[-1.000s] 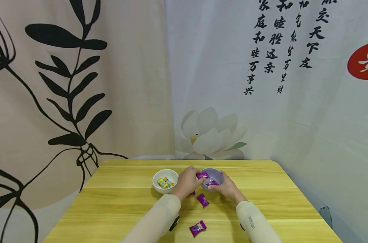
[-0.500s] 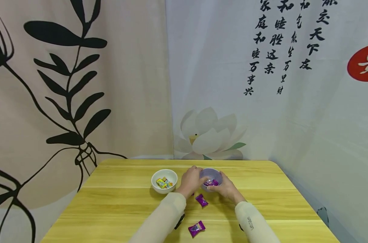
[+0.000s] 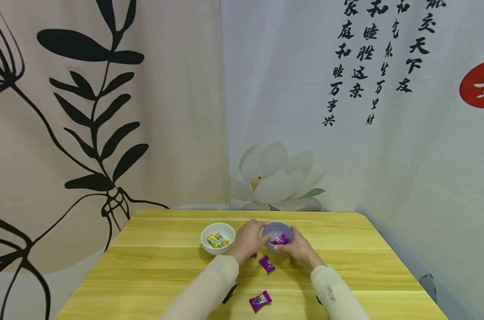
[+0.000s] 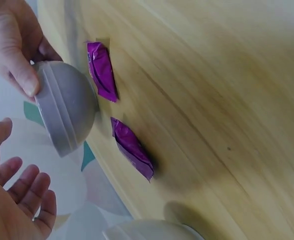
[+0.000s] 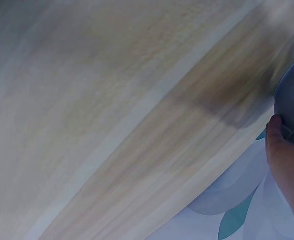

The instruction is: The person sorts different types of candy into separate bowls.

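The light purple bowl (image 3: 271, 229) is gripped at its right side by my right hand (image 3: 301, 250), thumb at the near rim; the left wrist view shows this bowl (image 4: 69, 105) tilted. Purple-wrapped candies (image 3: 281, 240) lie inside it. My left hand (image 3: 247, 240) is beside the bowl's left rim, its fingers loosely bent with nothing in them, as the left wrist view shows. Two purple candies (image 3: 267, 264) (image 3: 260, 302) lie on the table in front, and another candy (image 3: 253, 255) is partly hidden by the left wrist.
A white bowl (image 3: 205, 243) with yellow-wrapped candies (image 3: 217, 241) stands left of my left hand. The wooden table (image 3: 146, 266) ends at a back edge before a printed curtain (image 3: 186, 133).
A second ago my left hand held a purple candy over the purple bowl. That candy has left the fingers and dropped into the bowl. My right hand keeps its grip.
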Action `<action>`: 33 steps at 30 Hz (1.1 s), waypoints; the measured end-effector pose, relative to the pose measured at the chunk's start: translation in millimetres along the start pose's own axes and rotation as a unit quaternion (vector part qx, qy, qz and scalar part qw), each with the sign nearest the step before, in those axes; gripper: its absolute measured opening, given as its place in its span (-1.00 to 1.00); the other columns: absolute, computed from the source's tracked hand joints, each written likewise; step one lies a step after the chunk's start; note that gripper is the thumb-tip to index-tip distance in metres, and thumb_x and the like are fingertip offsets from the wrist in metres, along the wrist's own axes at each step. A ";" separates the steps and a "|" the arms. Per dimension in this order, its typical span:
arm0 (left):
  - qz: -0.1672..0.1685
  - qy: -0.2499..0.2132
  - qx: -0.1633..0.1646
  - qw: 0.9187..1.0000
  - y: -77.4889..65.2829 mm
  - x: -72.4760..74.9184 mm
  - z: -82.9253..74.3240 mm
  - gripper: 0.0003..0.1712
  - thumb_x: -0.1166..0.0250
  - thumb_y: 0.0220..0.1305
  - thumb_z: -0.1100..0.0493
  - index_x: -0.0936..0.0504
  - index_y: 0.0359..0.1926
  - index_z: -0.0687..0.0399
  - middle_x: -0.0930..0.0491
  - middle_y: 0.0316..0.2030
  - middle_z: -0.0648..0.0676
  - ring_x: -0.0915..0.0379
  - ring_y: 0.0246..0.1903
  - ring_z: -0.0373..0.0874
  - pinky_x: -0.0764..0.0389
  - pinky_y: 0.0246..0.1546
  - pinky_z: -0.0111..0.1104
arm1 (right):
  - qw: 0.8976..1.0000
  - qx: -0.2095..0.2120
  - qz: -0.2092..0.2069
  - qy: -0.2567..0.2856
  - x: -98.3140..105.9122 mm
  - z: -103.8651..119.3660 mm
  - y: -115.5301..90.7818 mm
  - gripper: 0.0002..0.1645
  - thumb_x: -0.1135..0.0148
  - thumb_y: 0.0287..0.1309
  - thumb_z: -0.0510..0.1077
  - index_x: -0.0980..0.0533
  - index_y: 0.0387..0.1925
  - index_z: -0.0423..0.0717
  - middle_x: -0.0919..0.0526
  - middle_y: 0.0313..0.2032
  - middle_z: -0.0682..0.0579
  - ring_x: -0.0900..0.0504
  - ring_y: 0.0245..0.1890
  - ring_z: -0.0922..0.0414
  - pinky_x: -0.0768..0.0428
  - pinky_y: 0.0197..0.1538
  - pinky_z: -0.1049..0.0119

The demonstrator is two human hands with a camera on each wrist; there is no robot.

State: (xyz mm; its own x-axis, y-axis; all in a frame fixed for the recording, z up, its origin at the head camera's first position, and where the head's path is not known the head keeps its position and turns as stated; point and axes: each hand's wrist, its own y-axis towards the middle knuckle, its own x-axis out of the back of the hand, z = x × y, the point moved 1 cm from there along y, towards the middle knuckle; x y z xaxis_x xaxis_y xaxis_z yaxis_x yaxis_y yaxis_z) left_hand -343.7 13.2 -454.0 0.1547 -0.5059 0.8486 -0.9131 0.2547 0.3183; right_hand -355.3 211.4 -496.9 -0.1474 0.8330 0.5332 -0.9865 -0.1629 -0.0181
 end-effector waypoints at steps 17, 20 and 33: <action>0.055 0.002 -0.069 0.996 -58.1 -2.2 22.1 -0.51 -0.41 0.21 -0.13 -0.69 0.00 0.10 -0.62 -0.19 0.00 -0.51 -0.18 -0.17 -0.56 -0.13 -0.25 | 1.000 -0.007 -0.008 -0.013 -0.2 1.6 -1.6 0.34 -0.53 0.00 0.13 0.10 0.50 -0.37 -0.11 0.41 -0.45 -0.11 0.39 -0.40 -0.10 0.34 -0.33; 0.070 0.003 -0.079 0.994 -72.8 -3.1 25.8 -0.50 -0.42 0.18 -0.15 -0.69 -0.01 0.09 -0.63 -0.20 -0.02 -0.53 -0.17 -0.17 -0.56 -0.13 -0.25 | 1.000 -0.014 -0.009 -0.015 -0.8 0.9 -0.7 0.36 -0.53 -0.02 0.16 0.09 0.51 -0.35 -0.10 0.42 -0.44 -0.09 0.40 -0.39 -0.09 0.35 -0.32; 0.138 -0.001 -0.110 0.984 -121.3 -5.8 18.0 -0.43 -0.38 0.11 -0.34 -0.72 -0.09 -0.02 -0.48 -0.33 -0.21 -0.35 -0.33 -0.37 -0.44 -0.25 -0.37 | 1.000 -0.009 -0.012 -0.021 -1.2 -1.5 2.4 0.38 -0.55 -0.04 0.17 0.09 0.51 -0.36 -0.09 0.42 -0.45 -0.09 0.40 -0.39 -0.09 0.36 -0.30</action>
State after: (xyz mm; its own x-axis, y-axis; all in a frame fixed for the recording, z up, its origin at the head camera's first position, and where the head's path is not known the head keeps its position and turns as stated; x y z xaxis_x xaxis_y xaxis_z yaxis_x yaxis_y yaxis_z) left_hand -240.6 -29.6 -505.1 -0.0897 -0.3939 0.9148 -0.8159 0.5558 0.1593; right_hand -357.6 210.9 -498.8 -0.1200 0.8142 0.5680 -0.9909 -0.1329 -0.0189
